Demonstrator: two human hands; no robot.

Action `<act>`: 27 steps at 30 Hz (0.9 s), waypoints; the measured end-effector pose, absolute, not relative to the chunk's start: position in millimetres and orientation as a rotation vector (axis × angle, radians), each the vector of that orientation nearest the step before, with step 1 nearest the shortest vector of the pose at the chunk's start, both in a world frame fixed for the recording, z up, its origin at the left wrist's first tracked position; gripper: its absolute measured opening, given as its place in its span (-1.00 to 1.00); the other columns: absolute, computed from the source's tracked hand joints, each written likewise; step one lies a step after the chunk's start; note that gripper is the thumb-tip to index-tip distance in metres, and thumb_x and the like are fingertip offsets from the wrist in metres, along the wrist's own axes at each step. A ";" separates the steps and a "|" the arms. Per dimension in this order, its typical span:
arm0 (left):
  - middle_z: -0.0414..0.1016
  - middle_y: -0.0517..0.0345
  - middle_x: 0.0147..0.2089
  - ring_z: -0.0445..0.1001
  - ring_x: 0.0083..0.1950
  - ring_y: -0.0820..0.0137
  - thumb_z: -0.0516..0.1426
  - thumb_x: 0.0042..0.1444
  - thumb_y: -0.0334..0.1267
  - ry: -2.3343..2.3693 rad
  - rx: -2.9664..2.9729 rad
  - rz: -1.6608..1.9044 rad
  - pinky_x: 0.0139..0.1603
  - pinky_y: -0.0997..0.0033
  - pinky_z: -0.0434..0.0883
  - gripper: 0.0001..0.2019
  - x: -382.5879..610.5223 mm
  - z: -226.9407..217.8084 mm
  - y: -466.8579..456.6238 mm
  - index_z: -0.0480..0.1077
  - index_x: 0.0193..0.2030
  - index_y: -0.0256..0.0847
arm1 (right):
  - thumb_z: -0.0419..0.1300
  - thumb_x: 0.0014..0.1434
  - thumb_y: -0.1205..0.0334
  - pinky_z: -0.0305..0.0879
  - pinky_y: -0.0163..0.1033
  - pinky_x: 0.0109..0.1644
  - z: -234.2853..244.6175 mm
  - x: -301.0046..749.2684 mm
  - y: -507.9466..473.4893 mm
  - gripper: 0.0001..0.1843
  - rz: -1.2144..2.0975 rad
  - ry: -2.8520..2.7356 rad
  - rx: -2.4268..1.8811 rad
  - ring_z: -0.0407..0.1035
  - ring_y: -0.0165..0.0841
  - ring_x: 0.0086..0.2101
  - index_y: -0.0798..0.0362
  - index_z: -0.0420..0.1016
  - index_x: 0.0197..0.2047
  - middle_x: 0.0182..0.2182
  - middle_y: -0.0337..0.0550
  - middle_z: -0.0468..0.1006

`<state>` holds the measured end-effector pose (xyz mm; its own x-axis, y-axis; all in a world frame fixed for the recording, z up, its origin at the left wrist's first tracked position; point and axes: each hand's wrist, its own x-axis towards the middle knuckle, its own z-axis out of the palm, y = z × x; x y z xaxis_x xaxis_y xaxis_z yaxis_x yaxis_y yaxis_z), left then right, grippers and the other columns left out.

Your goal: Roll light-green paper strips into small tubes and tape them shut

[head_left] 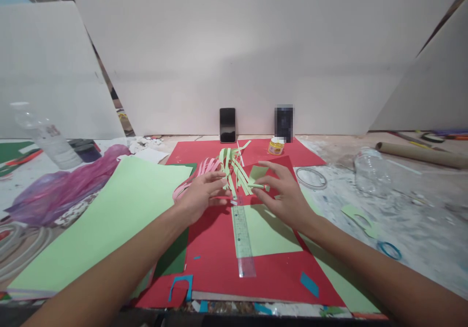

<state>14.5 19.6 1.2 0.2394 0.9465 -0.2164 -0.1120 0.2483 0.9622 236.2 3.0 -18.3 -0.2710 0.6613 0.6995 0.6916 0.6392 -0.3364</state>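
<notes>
My left hand is over the red sheet, its fingers stretched out and apart, holding nothing that I can see. Just beyond its fingertips lies a bunch of pale green paper strips, some looped and some straight. Pink paper strips curl behind the same hand. Between the thumb and fingers of my right hand is a small pale green paper piece, with a narrow rolled or folded edge. Below both hands, a clear ruler overlaps a light green paper sheet.
Red sheets cover the middle of the table. A yellow glue jar and two phones, one a black phone, stand at the back. Large green sheets lie left; a tape ring and plastic bottle lie right.
</notes>
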 end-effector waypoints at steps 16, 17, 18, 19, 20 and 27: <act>0.55 0.00 -0.32 0.53 -0.33 0.33 0.19 0.11 -0.06 1.016 1.491 0.929 -0.38 0.38 0.48 -0.66 40.6 -9.8 -4.4 0.46 -0.09 -0.28 | 0.21 0.19 0.23 0.26 0.11 0.13 -16.4 224.0 -8.9 -0.91 0.004 -2.009 -1.003 0.24 -0.10 0.12 -0.02 0.56 -0.28 0.12 0.01 0.37; 0.56 -0.01 -0.30 0.55 -0.31 0.31 0.20 0.10 -0.05 1.019 1.451 0.929 -0.35 0.36 0.49 -0.64 40.9 -10.6 -4.3 0.46 -0.08 -0.28 | 0.21 0.19 0.22 0.26 0.11 0.13 -16.3 223.8 -8.9 -0.91 0.004 -2.007 -1.005 0.25 -0.10 0.12 -0.02 0.56 -0.29 0.12 0.01 0.37; 0.57 -0.02 -0.28 0.55 -0.29 0.30 0.20 0.09 -0.04 1.017 1.421 0.933 -0.32 0.34 0.50 -0.63 41.1 -11.2 -4.1 0.47 -0.08 -0.27 | 0.21 0.19 0.21 0.26 0.11 0.13 -16.1 223.6 -9.1 -0.90 0.003 -2.005 -1.005 0.25 -0.10 0.12 -0.02 0.56 -0.30 0.12 0.01 0.38; 0.58 -0.02 -0.26 0.56 -0.27 0.30 0.21 0.09 -0.04 1.006 1.404 0.941 -0.30 0.33 0.51 -0.63 41.0 -11.7 -3.9 0.48 -0.08 -0.27 | 0.21 0.19 0.19 0.27 0.12 0.12 -15.9 223.4 -9.3 -0.90 0.004 -2.004 -1.005 0.25 -0.09 0.12 -0.02 0.56 -0.30 0.11 0.01 0.39; 0.58 -0.01 -0.27 0.56 -0.27 0.31 0.22 0.08 -0.04 0.991 1.395 0.954 -0.28 0.33 0.51 -0.63 40.8 -11.9 -3.6 0.49 -0.08 -0.26 | 0.22 0.19 0.18 0.27 0.12 0.12 -15.6 223.1 -9.7 -0.90 0.007 -2.000 -1.005 0.25 -0.09 0.12 -0.02 0.56 -0.28 0.10 0.02 0.39; 0.60 0.02 -0.25 0.54 -0.32 0.38 0.25 0.05 -0.10 0.931 1.360 1.009 -0.28 0.38 0.51 -0.67 39.5 -9.5 -4.1 0.51 -0.10 -0.25 | 0.26 0.15 0.16 0.31 0.07 0.10 -16.3 222.7 -10.7 -0.85 0.027 -1.929 -1.005 0.28 -0.10 0.11 0.03 0.56 -0.24 0.09 0.09 0.39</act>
